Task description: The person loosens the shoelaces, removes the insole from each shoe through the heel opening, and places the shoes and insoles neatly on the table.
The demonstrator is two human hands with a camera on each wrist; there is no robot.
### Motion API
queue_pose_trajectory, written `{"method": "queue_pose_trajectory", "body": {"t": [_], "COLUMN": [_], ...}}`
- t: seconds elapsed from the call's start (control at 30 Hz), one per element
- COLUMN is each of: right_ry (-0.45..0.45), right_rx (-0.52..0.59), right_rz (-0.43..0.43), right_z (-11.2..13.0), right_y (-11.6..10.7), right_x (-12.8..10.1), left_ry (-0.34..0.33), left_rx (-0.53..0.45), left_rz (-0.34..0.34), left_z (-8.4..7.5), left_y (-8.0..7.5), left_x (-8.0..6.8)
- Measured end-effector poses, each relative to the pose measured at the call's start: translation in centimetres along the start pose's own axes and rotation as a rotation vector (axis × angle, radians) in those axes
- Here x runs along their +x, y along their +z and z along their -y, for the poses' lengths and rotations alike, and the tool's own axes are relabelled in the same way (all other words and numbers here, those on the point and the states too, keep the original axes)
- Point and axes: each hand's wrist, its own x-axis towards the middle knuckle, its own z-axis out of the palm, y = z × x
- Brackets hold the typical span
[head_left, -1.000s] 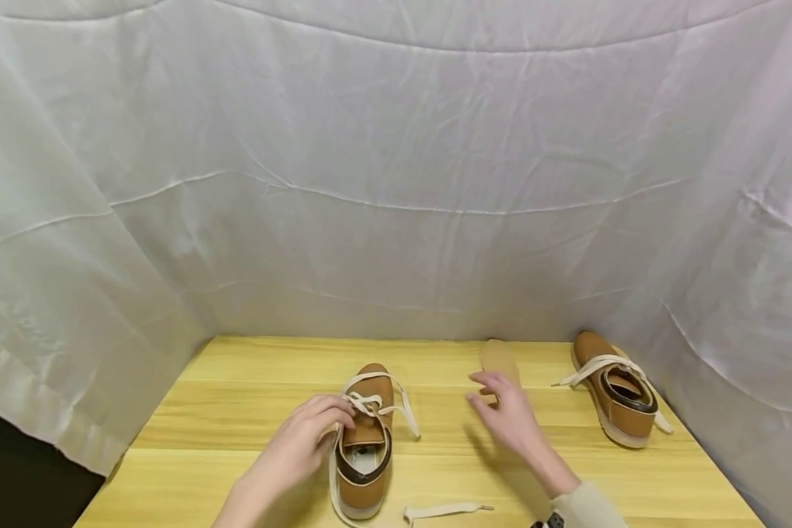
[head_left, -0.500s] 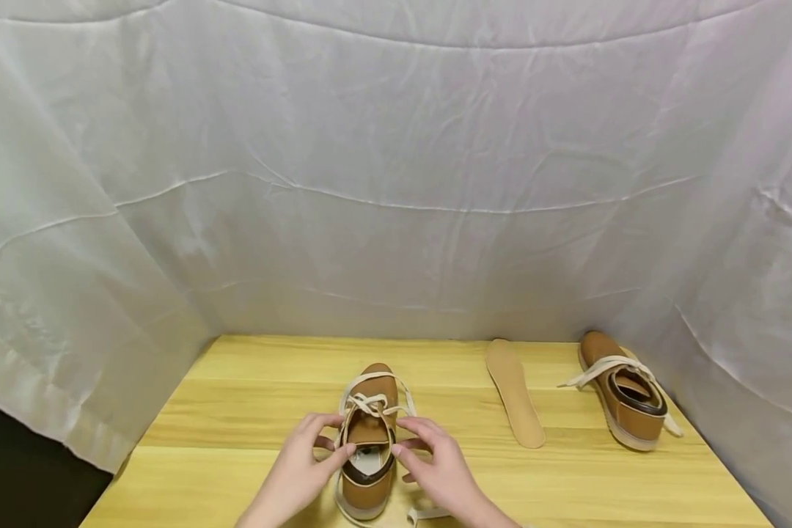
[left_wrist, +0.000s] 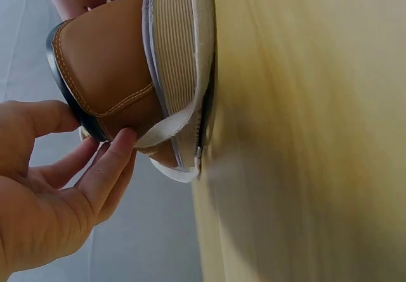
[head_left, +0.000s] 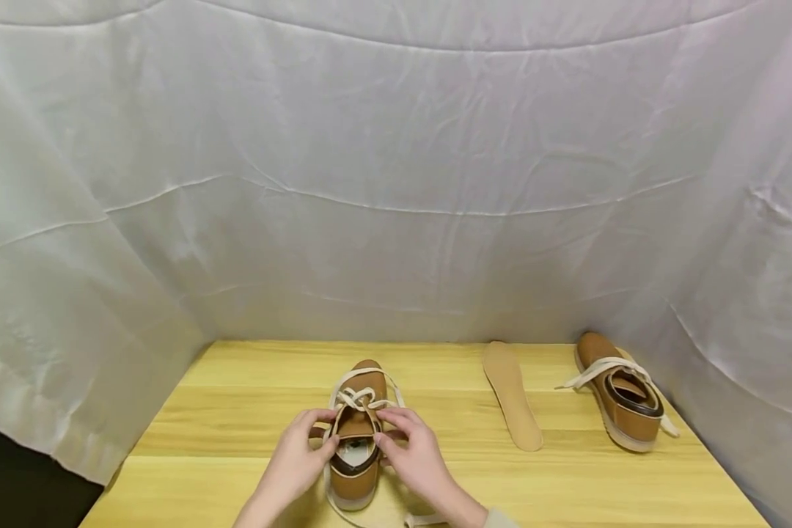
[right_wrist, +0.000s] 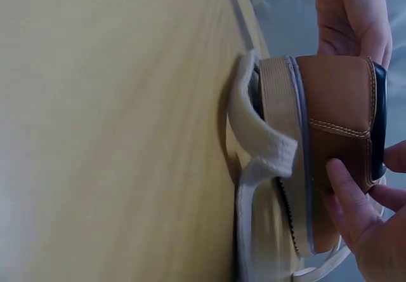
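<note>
Left hand (head_left: 298, 456) and right hand (head_left: 411, 453) grip the collar of a tan lace-up shoe (head_left: 354, 449) on the wooden table (head_left: 237, 411); insole (head_left: 512, 396) lies apart.

Left of the near shoe (head_left: 355, 440) the table (head_left: 237, 411) lies bare. To its right, the insole (head_left: 511, 396) and second shoe (head_left: 623, 400) block passage.

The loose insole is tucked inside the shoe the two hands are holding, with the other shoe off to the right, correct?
Not quite. In the head view the insole lies flat on the table, between the held shoe and the other shoe.
</note>
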Motion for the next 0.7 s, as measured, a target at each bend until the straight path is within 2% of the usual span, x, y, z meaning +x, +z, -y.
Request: {"method": "queue_pose_trajectory", "body": {"t": [0.2,0.4,0.7], "right_ry": [0.003,0.007,0.032], "right_rx": [0.014,-0.008,-0.009], "right_rz": [-0.009,-0.01,-0.01], "right_z": [-0.3,-0.6,-1.1], "right_y": [1.2,2.6,4.1], "right_x": [2.4,5.1,8.1], "left_ry": [-0.031,-0.058,-0.098], "left_rx": [-0.047,-0.039,-0.056], "left_rz": [-0.045,-0.084,-0.13], "left_z": [1.1,2.0,3.1], "left_y": [-0.9,-1.9,-2.8], "left_x": [1.9,3.7,5.6]}}
